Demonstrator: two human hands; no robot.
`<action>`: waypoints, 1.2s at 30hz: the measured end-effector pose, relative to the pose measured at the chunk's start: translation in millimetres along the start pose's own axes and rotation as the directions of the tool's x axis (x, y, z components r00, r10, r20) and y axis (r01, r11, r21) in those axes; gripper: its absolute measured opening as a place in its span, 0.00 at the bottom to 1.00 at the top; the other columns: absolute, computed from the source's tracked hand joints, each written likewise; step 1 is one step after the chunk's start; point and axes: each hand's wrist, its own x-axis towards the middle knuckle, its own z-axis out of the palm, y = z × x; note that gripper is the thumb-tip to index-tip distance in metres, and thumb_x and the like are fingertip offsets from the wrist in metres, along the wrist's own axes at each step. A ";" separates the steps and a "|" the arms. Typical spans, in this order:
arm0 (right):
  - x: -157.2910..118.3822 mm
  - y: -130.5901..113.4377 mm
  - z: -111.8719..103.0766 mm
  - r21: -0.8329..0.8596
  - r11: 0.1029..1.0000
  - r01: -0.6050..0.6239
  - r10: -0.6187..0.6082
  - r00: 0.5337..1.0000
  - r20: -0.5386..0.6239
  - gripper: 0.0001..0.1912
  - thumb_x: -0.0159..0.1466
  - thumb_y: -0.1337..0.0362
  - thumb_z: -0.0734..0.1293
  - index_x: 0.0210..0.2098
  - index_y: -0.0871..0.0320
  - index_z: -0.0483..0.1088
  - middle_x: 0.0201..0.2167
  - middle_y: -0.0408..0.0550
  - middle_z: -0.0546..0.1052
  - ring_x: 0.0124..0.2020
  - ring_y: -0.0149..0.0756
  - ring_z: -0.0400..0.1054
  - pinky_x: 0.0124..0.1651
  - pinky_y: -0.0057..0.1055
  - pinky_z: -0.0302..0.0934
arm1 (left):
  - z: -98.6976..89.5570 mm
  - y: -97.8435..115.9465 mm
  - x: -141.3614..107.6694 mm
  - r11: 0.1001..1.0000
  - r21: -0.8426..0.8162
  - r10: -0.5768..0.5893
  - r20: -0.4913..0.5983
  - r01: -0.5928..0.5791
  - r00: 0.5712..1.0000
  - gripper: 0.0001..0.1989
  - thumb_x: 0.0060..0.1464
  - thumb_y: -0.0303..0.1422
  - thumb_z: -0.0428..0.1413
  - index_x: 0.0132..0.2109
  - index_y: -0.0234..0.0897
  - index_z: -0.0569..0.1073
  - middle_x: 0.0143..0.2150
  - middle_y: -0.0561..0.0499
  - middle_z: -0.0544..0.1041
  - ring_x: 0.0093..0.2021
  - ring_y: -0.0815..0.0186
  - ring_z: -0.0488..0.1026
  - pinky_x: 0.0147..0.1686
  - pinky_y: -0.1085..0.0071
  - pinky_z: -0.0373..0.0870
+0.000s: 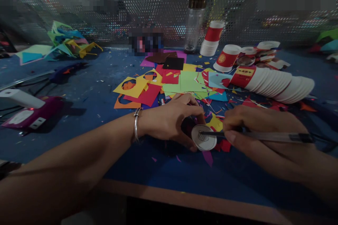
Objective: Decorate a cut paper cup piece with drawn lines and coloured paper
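Broadly, blue tabletop (pixel 148 168) fills frame, littered with coloured paper (pixel 190 79) at centre. Right hand (pixel 277 121), lower right: fingers pinching pen (pixel 280 137). Left hand (pixel 166 119), lower centre: fingers curled around small dark piece (pixel 188 126), white round end (pixel 207 144) facing viewer. Stacked cups (pixel 274 82), right. Pen tip at hatched mark (pixel 204 136). Advisable: brace piece firmly, use short, light strokes, avoid denting surface.

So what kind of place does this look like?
Probably a craft workspace: colored paper with circles cut from some sheets lies on a blue tabletop among small scraps, stacked paper cups lie nearby, and the right hand holds a pen to a small white disc.
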 end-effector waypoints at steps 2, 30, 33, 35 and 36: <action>0.1 -0.9 -0.9 -0.002 1.000 -0.011 0.011 1.000 0.013 0.09 0.65 0.71 0.59 0.29 0.54 0.63 0.22 0.40 0.71 0.19 0.28 0.62 0.22 0.28 0.51 | 0.0 -0.1 -0.1 1.000 -0.003 0.002 0.002 -0.002 1.000 0.24 0.42 0.43 0.72 0.45 0.43 0.76 0.54 0.46 0.64 0.60 0.51 0.61 0.59 0.55 0.60; 3.5 -4.8 -4.6 -0.036 0.998 0.052 -0.052 0.999 0.008 0.09 0.62 0.73 0.58 0.29 0.53 0.60 0.19 0.35 0.69 0.17 0.24 0.59 0.19 0.23 0.53 | -1.5 -0.6 1.3 0.999 -0.031 -0.014 -0.003 0.014 1.000 0.25 0.40 0.40 0.73 0.46 0.41 0.76 0.54 0.46 0.64 0.58 0.51 0.62 0.57 0.56 0.63; 2.0 -3.5 -4.7 -0.014 0.999 0.044 -0.044 0.999 0.003 0.09 0.63 0.72 0.58 0.30 0.52 0.61 0.20 0.35 0.68 0.17 0.25 0.59 0.19 0.24 0.52 | -1.2 0.3 1.4 1.000 -0.015 -0.020 0.003 0.020 1.000 0.25 0.41 0.40 0.73 0.46 0.41 0.76 0.55 0.46 0.64 0.59 0.52 0.62 0.59 0.57 0.62; 0.1 -1.5 -3.3 -0.002 0.999 0.040 -0.040 0.999 -0.003 0.08 0.63 0.72 0.58 0.31 0.52 0.61 0.21 0.36 0.68 0.18 0.26 0.58 0.19 0.26 0.52 | -1.3 1.1 0.6 1.000 -0.005 -0.018 0.007 0.018 1.000 0.25 0.41 0.40 0.72 0.46 0.41 0.76 0.55 0.46 0.64 0.60 0.52 0.61 0.59 0.57 0.61; -0.7 -0.6 -2.7 -0.001 0.999 0.035 -0.035 0.999 -0.004 0.08 0.63 0.72 0.58 0.31 0.51 0.61 0.21 0.36 0.68 0.18 0.26 0.58 0.20 0.26 0.52 | -1.4 1.5 0.0 1.000 -0.004 -0.016 0.007 0.016 1.000 0.24 0.42 0.40 0.72 0.46 0.42 0.76 0.55 0.46 0.64 0.60 0.52 0.61 0.59 0.57 0.61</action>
